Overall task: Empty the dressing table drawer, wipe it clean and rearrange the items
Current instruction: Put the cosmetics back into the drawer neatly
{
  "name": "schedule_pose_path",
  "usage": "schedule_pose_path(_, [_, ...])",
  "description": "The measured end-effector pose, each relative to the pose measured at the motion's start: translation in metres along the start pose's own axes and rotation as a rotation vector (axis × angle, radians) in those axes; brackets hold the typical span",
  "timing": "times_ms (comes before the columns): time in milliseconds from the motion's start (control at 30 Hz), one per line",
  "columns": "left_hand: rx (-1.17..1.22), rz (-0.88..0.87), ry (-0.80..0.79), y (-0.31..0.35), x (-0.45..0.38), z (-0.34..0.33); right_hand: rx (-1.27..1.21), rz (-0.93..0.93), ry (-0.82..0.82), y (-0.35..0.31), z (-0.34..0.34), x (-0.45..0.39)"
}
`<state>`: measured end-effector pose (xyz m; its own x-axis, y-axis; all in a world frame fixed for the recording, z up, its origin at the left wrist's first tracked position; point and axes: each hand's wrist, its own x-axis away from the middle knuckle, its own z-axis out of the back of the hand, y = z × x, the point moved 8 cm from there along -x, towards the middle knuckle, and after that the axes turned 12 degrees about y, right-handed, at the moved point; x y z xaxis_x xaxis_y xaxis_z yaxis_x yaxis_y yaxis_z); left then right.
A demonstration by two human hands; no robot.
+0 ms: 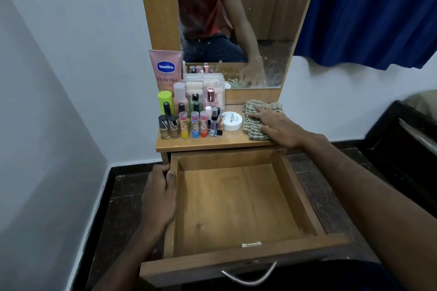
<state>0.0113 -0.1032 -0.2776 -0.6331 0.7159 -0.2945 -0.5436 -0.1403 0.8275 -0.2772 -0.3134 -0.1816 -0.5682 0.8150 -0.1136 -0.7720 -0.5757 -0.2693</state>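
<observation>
A right hand [276, 125] lies flat, fingers spread, on a checked cloth [254, 123] atop the dressing table [212, 143]. The left hand [160, 192] grips the open drawer [236, 203] by its side wall

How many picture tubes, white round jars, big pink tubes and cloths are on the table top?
Picture tubes: 3
White round jars: 1
Big pink tubes: 1
Cloths: 1
Total: 6
</observation>
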Motion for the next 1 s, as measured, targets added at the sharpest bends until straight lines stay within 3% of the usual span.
schedule_pose_path(233, [-0.007, 0.0, 0.001, 0.001, 0.0, 0.001, -0.007, 0.104, -0.05, 0.01, 0.005, -0.007])
schedule_pose_path(367, [-0.028, -0.001, -0.012, 0.002, -0.001, 0.001, 0.014, 0.036, -0.036, 0.009, 0.006, -0.007])
schedule_pose_path(433, [-0.054, -0.004, -0.016, 0.003, -0.003, 0.001, 0.034, 0.007, 0.069, 0.001, 0.01, -0.007])
schedule_pose_path(500, [-0.06, 0.014, -0.012, 0.004, -0.007, 0.0, 0.052, 0.02, 0.301, -0.014, 0.022, -0.009])
schedule_pose_path(567, [-0.042, 0.066, -0.008, 0.002, -0.011, 0.0, -0.072, -0.015, 0.516, -0.03, 0.034, -0.014])
schedule_pose_path(667, [-0.019, 0.134, 0.008, 0.002, -0.015, -0.002, -0.305, -0.154, 0.641, -0.044, 0.045, -0.034])
schedule_pose_path(800, [-0.082, 0.106, 0.061, 0.008, -0.013, -0.001, -0.488, -0.288, 0.533, -0.048, 0.038, -0.067])
schedule_pose_path(1000, [-0.065, 0.105, 0.068, 0.006, -0.011, 0.0, -0.631, -0.249, 0.356, -0.052, 0.012, -0.088])
